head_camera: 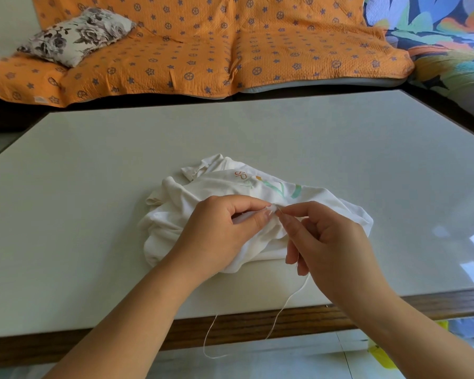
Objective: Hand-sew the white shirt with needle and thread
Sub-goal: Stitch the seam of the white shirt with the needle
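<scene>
Head view: the right hand (331, 242) has its thumb and forefinger pinched narrow, probably on a needle too fine to make out. The left hand (219, 231) pinches up a fold of the crumpled white cotton shirt (175, 214). A stitch seems under way; next the long white thread (282, 305) needs drawing through. The shirt lies mid pale glossy tabletop (93, 187)

— What sort of room is this?
— A home, a living room I'd say. That's a sofa (326, 85) under an orange quilted cover printed with purple stars (203, 45), with a grey-and-cream rose-patterned cushion (77, 36) on it and a bright leaf-print quilt (443, 36) beside.
— And nearer us?
— A pale glossy table with a dark wooden edge (93, 187), just in front of the sofa.
</scene>
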Action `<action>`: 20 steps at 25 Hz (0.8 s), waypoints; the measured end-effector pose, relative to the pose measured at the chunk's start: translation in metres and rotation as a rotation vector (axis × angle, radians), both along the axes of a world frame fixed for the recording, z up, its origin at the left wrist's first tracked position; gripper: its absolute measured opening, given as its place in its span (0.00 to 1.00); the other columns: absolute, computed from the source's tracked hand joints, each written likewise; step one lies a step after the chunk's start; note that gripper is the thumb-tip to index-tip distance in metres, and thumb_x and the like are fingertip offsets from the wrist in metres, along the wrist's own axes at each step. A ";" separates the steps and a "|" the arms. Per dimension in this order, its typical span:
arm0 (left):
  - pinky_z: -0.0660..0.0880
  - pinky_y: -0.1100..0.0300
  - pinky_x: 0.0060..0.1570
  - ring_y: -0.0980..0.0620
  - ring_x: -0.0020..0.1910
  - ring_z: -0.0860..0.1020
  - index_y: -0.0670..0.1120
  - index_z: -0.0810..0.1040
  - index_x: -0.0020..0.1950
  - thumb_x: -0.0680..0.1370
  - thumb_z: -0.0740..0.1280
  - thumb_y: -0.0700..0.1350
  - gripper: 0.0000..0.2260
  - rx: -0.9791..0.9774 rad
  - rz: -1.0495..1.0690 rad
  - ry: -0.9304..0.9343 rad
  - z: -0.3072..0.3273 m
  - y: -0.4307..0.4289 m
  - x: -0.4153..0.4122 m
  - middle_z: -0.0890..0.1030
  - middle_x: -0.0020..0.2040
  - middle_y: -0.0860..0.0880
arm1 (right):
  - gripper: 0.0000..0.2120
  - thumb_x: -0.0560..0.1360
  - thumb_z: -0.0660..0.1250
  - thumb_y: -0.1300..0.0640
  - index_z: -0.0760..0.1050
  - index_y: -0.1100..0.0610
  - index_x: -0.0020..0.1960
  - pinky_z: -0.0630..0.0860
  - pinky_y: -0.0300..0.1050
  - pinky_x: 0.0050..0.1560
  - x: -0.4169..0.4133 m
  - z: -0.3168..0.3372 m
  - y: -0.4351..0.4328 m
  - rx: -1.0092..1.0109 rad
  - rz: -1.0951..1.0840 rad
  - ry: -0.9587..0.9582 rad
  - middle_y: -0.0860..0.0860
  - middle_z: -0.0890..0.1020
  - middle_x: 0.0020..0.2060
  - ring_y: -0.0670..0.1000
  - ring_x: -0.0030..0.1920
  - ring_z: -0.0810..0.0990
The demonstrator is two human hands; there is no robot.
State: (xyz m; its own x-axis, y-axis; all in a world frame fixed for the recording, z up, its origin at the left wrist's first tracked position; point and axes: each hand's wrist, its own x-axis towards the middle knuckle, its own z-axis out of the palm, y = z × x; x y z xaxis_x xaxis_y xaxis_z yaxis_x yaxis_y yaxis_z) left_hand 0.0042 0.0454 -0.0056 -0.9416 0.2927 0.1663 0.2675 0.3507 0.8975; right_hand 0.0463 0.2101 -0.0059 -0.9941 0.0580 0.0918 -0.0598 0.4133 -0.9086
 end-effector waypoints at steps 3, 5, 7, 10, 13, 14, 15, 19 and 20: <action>0.72 0.75 0.47 0.67 0.47 0.80 0.53 0.86 0.51 0.77 0.71 0.44 0.06 -0.030 0.022 0.089 -0.004 0.003 0.001 0.85 0.44 0.60 | 0.05 0.79 0.64 0.52 0.76 0.48 0.44 0.71 0.32 0.28 0.000 -0.001 -0.001 -0.010 -0.010 -0.010 0.49 0.80 0.26 0.43 0.22 0.74; 0.73 0.74 0.47 0.65 0.47 0.81 0.51 0.86 0.51 0.76 0.72 0.43 0.06 -0.061 0.024 0.164 -0.008 0.005 0.001 0.85 0.44 0.59 | 0.05 0.79 0.64 0.53 0.76 0.50 0.44 0.71 0.32 0.27 0.000 -0.001 -0.001 -0.030 -0.019 -0.028 0.50 0.81 0.26 0.44 0.23 0.75; 0.74 0.72 0.47 0.63 0.47 0.81 0.50 0.86 0.52 0.77 0.72 0.43 0.06 -0.100 0.015 0.243 -0.011 0.006 0.000 0.85 0.44 0.58 | 0.06 0.79 0.64 0.53 0.76 0.53 0.44 0.70 0.32 0.26 -0.001 -0.001 -0.001 -0.063 -0.026 -0.046 0.50 0.81 0.26 0.44 0.23 0.75; 0.77 0.65 0.47 0.59 0.46 0.81 0.52 0.86 0.53 0.76 0.69 0.47 0.08 -0.145 0.022 0.332 -0.014 0.006 0.000 0.84 0.44 0.56 | 0.06 0.79 0.65 0.54 0.74 0.56 0.45 0.71 0.36 0.24 -0.006 0.000 0.000 -0.147 -0.015 -0.090 0.52 0.82 0.27 0.46 0.23 0.76; 0.78 0.60 0.45 0.57 0.45 0.81 0.53 0.85 0.55 0.77 0.67 0.48 0.10 -0.193 0.033 0.385 -0.015 0.006 -0.001 0.82 0.44 0.56 | 0.05 0.78 0.65 0.56 0.72 0.56 0.51 0.73 0.41 0.25 -0.010 0.003 0.003 -0.289 0.022 -0.135 0.56 0.83 0.29 0.52 0.25 0.79; 0.78 0.58 0.45 0.56 0.45 0.80 0.54 0.84 0.55 0.78 0.66 0.50 0.10 -0.209 0.027 0.387 -0.016 0.007 -0.001 0.82 0.44 0.57 | 0.05 0.78 0.65 0.57 0.72 0.55 0.53 0.74 0.42 0.26 -0.011 0.004 0.004 -0.320 0.036 -0.149 0.57 0.83 0.30 0.54 0.26 0.80; 0.78 0.56 0.44 0.56 0.45 0.80 0.55 0.84 0.55 0.78 0.65 0.51 0.10 -0.225 0.015 0.382 -0.016 0.007 -0.001 0.81 0.43 0.57 | 0.06 0.78 0.65 0.57 0.72 0.54 0.55 0.75 0.43 0.26 -0.012 0.005 0.005 -0.339 0.049 -0.165 0.58 0.83 0.31 0.56 0.28 0.81; 0.77 0.53 0.40 0.55 0.42 0.79 0.58 0.82 0.53 0.77 0.61 0.57 0.12 -0.258 -0.021 0.338 -0.018 0.006 -0.004 0.78 0.41 0.57 | 0.05 0.79 0.64 0.59 0.74 0.60 0.54 0.78 0.44 0.28 -0.015 0.008 0.005 -0.349 0.094 -0.241 0.59 0.84 0.32 0.60 0.31 0.83; 0.77 0.52 0.40 0.55 0.41 0.79 0.59 0.81 0.54 0.77 0.61 0.58 0.12 -0.264 -0.024 0.329 -0.019 0.006 -0.004 0.78 0.40 0.57 | 0.05 0.79 0.63 0.59 0.74 0.61 0.53 0.79 0.45 0.29 -0.016 0.009 0.004 -0.347 0.096 -0.258 0.60 0.84 0.32 0.60 0.32 0.83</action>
